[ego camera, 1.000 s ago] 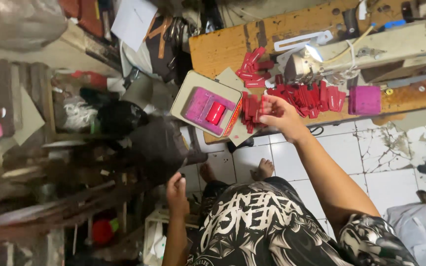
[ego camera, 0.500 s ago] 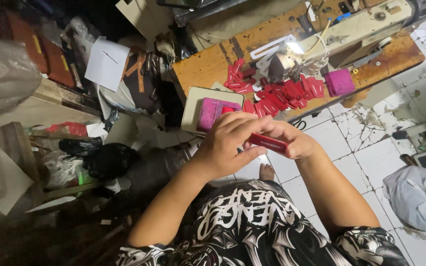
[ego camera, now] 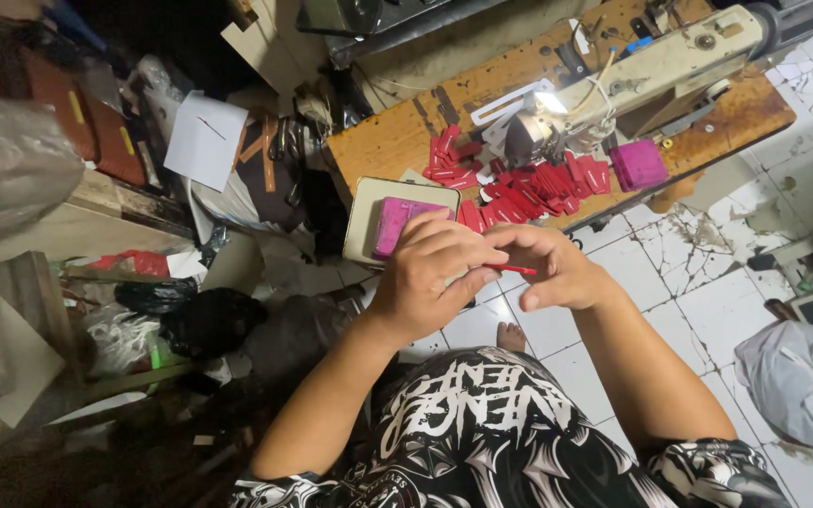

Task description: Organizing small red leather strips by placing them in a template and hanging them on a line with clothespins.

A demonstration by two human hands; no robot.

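Left hand (ego camera: pixel 430 277) and right hand (ego camera: pixel 557 273) pinch 1 red strip (ego camera: pixel 512 269) — fingers closed.

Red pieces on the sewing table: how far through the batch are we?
Done: cannot tell which are finished. In hand: left hand and right hand together hold one red piece. Left: a large pile of red pieces lies beside the sewing machine.

Red pieces (ego camera: pixel 529 193) crowding wooden table (ego camera: pixel 397 141)

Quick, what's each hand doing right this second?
Left hand: closed, fingers curled over one end of a thin red piece.
Right hand: closed, pinching the other end of the same red piece.
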